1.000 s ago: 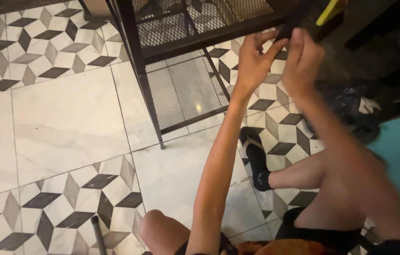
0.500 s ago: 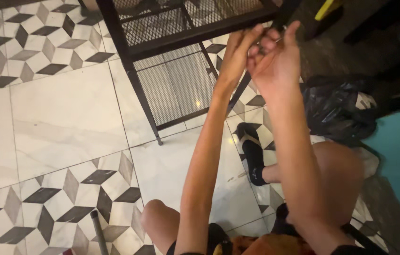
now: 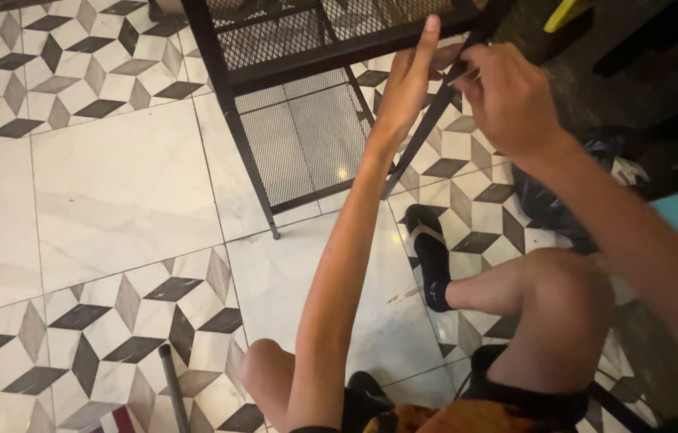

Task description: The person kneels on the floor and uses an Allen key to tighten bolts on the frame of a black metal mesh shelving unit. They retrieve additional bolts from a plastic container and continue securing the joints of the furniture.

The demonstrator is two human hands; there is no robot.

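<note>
The tiled floor (image 3: 115,184) spread widest, pale marble slabs with bands of black, grey and white diamond pattern. On it, toward the far edge, stood a black metal frame (image 3: 307,56) with mesh panels, one thin leg reaching the floor near the middle. A black bag (image 3: 551,204) lay on the floor at the right. The person sat on the floor with bent knees, one foot in a black sock (image 3: 433,261) just beside the frame. The left hand (image 3: 407,84) was partly open, fingers resting against the frame's front bar, thumb raised. The right hand (image 3: 507,100) was curled closed, pinching a small thin metal piece (image 3: 466,76) at the frame's slanted strut, just beside the left hand
</note>
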